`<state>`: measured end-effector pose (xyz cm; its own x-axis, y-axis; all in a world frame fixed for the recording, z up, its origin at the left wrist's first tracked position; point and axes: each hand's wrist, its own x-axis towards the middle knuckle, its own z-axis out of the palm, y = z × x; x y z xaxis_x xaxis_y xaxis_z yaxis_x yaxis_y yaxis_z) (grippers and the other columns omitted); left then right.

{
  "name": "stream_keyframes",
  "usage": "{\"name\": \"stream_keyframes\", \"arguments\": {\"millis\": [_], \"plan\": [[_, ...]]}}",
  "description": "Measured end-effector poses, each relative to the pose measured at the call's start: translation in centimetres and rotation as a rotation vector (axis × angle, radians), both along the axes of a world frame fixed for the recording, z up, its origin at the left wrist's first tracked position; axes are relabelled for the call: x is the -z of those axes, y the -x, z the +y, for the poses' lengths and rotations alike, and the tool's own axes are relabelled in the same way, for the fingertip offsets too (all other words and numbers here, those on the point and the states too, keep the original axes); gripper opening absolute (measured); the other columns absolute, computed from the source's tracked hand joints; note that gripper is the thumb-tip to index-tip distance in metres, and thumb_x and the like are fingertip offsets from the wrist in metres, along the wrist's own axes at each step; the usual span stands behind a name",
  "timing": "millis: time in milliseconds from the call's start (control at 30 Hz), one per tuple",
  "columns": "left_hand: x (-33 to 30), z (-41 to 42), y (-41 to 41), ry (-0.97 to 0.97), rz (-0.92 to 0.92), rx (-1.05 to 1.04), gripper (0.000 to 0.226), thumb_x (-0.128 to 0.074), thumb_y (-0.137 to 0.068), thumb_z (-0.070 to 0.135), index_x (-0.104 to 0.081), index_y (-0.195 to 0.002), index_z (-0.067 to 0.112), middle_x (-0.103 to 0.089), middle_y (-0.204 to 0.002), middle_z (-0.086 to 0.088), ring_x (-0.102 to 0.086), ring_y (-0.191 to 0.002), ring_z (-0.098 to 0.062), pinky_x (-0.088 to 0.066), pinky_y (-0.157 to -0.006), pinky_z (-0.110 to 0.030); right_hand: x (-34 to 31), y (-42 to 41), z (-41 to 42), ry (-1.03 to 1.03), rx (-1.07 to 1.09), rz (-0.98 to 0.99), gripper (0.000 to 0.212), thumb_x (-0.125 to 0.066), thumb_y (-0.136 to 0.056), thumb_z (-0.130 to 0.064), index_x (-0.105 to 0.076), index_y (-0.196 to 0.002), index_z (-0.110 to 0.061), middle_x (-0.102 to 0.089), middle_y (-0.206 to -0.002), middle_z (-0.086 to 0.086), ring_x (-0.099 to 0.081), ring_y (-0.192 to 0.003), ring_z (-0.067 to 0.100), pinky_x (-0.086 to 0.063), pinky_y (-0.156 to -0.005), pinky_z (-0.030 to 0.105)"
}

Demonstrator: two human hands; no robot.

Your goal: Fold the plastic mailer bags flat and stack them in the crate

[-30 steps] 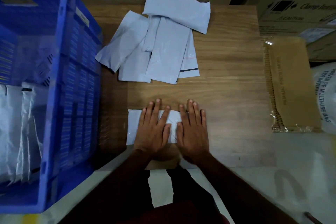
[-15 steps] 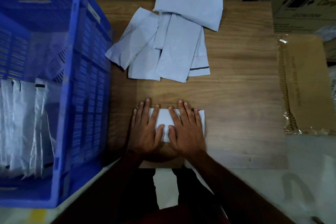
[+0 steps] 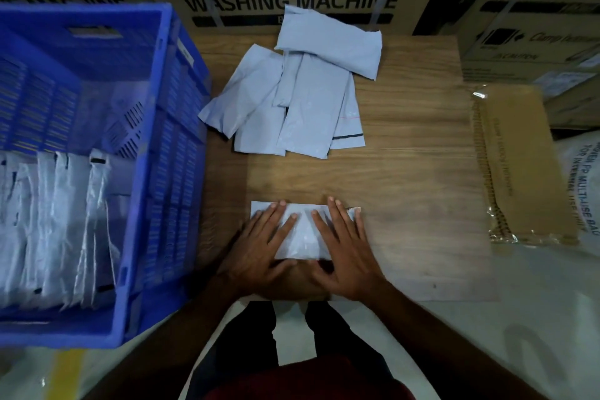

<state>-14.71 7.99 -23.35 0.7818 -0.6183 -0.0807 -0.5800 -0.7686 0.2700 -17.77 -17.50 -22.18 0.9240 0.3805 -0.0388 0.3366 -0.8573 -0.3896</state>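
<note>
A folded pale grey mailer bag (image 3: 303, 234) lies flat near the front edge of the wooden board (image 3: 406, 172). My left hand (image 3: 259, 243) presses its left part with straight, spread fingers. My right hand (image 3: 344, 247) presses its right part the same way. A loose pile of several unfolded grey mailer bags (image 3: 292, 101) lies at the back of the board. The blue plastic crate (image 3: 175, 146) stands to the left, with several folded bags (image 3: 55, 224) standing on edge inside it.
Large cardboard washing-machine boxes (image 3: 292, 0) rise behind the board. A plastic-wrapped bundle of brown envelopes (image 3: 519, 166) lies at the right, with a white woven sack (image 3: 581, 178) beside it. My legs show below the board's front edge.
Both hands have slid apart across the folded bag, the left one leftward and the right one rightward, so more of the bag's middle shows between them.
</note>
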Motion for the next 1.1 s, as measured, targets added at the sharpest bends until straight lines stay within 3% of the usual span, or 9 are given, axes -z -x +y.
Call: {"name": "stream_keyframes", "arguments": {"millis": [167, 267, 433, 533, 600, 700, 800, 933, 1100], "plan": [[-1.1, -1.3, -1.1, -0.046, -0.101, -0.006, 0.069, -0.01, -0.108, 0.061, 0.001, -0.166, 0.025, -0.042, -0.159, -0.02, -0.049, -0.143, -0.035, -0.032, -0.117, -0.042, -0.1, 0.7, -0.6, 0.133, 0.004, 0.018, 0.081, -0.048, -0.096, -0.045, -0.018, -0.166, -0.018, -0.008, -0.172, 0.021, -0.012, -0.16, 0.034, -0.017, -0.123, 0.063], [-2.7, -1.6, -1.6, -0.014, -0.106, -0.024, 0.066, -0.01, -0.109, 0.059, 0.004, -0.165, 0.029, -0.053, -0.153, -0.013, -0.058, -0.135, -0.028, -0.055, -0.103, -0.039, -1.3, -1.0, 0.3, 0.195, 0.115, -0.031, 0.078, -0.047, -0.094, -0.046, -0.026, -0.163, -0.017, -0.025, -0.168, 0.023, -0.039, -0.15, 0.039, -0.034, -0.117, 0.061], [-6.1, -1.6, -3.0, 0.085, -0.22, -0.063, 0.054, -0.023, -0.109, 0.057, -0.044, -0.145, 0.023, -0.075, -0.104, -0.003, -0.073, -0.077, -0.022, -0.06, -0.061, -0.03, -4.5, -2.5, 0.4, 0.145, 0.13, -0.133, 0.07, -0.042, -0.086, -0.025, -0.048, -0.155, -0.018, -0.059, -0.147, 0.013, -0.071, -0.102, 0.032, -0.06, -0.088, 0.045], [-7.4, -1.3, -3.7, 0.159, -0.235, -0.161, 0.045, -0.041, -0.101, 0.058, -0.053, -0.126, 0.023, -0.071, -0.091, -0.003, -0.069, -0.062, -0.023, -0.057, -0.054, -0.029, -7.1, -3.5, -0.1, 0.03, 0.1, -0.025, 0.073, -0.042, -0.083, -0.033, -0.044, -0.156, -0.026, -0.07, -0.123, 0.003, -0.071, -0.086, 0.028, -0.059, -0.071, 0.039], [-7.7, -1.2, -4.6, 0.169, -0.155, -0.311, 0.047, -0.051, -0.094, 0.057, -0.06, -0.116, 0.017, -0.07, -0.095, -0.008, -0.07, -0.068, -0.027, -0.057, -0.06, -0.033, -7.8, -4.7, -0.5, -0.027, 0.1, 0.044, 0.072, -0.045, -0.085, -0.034, -0.04, -0.157, -0.028, -0.068, -0.124, 0.001, -0.07, -0.092, 0.029, -0.057, -0.077, 0.039], [-6.9, -0.5, -5.2, 0.036, -0.154, -0.473, 0.051, -0.049, -0.097, 0.052, -0.068, -0.116, 0.008, -0.066, -0.121, -0.018, -0.067, -0.093, -0.035, -0.056, -0.077, -0.042, -6.4, -5.7, -0.7, -0.007, 0.141, -0.043, 0.068, -0.044, -0.082, -0.03, -0.053, -0.148, -0.016, -0.065, -0.128, 0.008, -0.066, -0.108, 0.032, -0.051, -0.098, 0.044], [-5.0, -0.2, -4.2, 0.033, -0.17, -0.492, 0.053, -0.04, -0.101, 0.044, -0.067, -0.13, 0.008, -0.055, -0.146, -0.02, -0.062, -0.116, -0.038, -0.055, -0.094, -0.049, -3.9, -5.1, 0.5, 0.027, 0.104, -0.072, 0.065, -0.052, -0.083, -0.028, -0.057, -0.145, -0.01, -0.051, -0.151, 0.017, -0.045, -0.142, 0.039, -0.025, -0.123, 0.056], [-1.6, -0.9, -3.4, -0.021, -0.078, -0.404, 0.06, -0.032, -0.104, 0.041, -0.051, -0.151, 0.009, -0.037, -0.162, -0.02, -0.043, -0.146, -0.038, -0.034, -0.117, -0.05, -1.4, -4.2, 3.9, -0.014, 0.013, -0.065, 0.068, -0.058, -0.093, -0.033, -0.044, -0.157, -0.012, -0.027, -0.168, 0.019, -0.022, -0.157, 0.035, -0.015, -0.127, 0.057], [0.6, -0.8, -3.4, -0.021, -0.014, -0.422, 0.062, -0.033, -0.103, 0.042, -0.039, -0.159, 0.014, -0.027, -0.169, -0.013, -0.026, -0.156, -0.032, -0.024, -0.122, -0.05, 1.2, -5.2, 5.3, 0.014, 0.037, -0.046, 0.073, -0.053, -0.093, -0.038, -0.038, -0.16, -0.015, -0.023, -0.17, 0.017, -0.019, -0.159, 0.033, -0.017, -0.126, 0.059]]}}
